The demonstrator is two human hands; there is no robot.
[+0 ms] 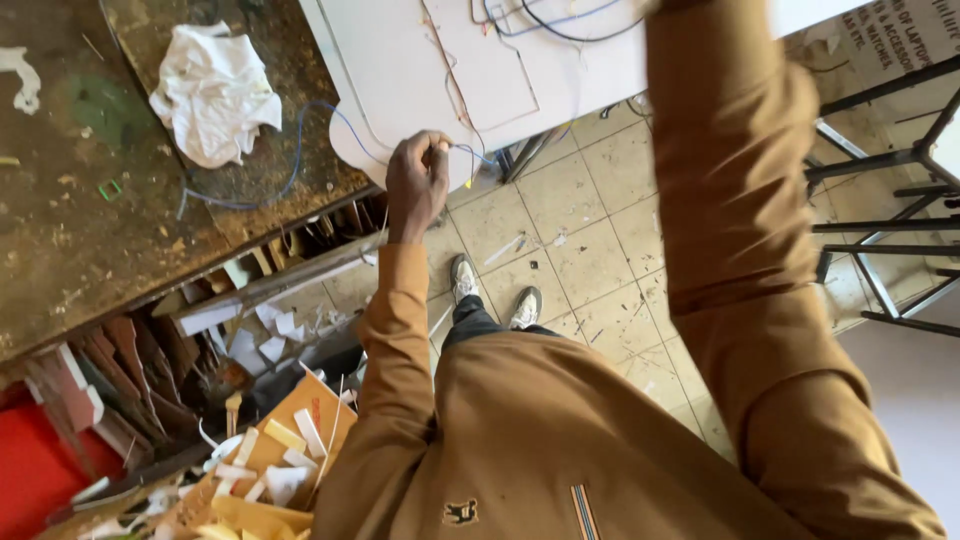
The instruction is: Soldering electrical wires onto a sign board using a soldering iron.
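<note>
Overhead, blue wire (300,150) pinched in left fingers (432,158), above board (400,70)

rough wooden bench (70,250), crumpled white cloth (213,92)

My left hand (417,180) pinches a thin blue wire (300,160) at the edge of the white board (400,70); my right sleeve (730,160) reaches up out of view; a crumpled white cloth (212,92) lies on the worn workbench (60,230).
</note>
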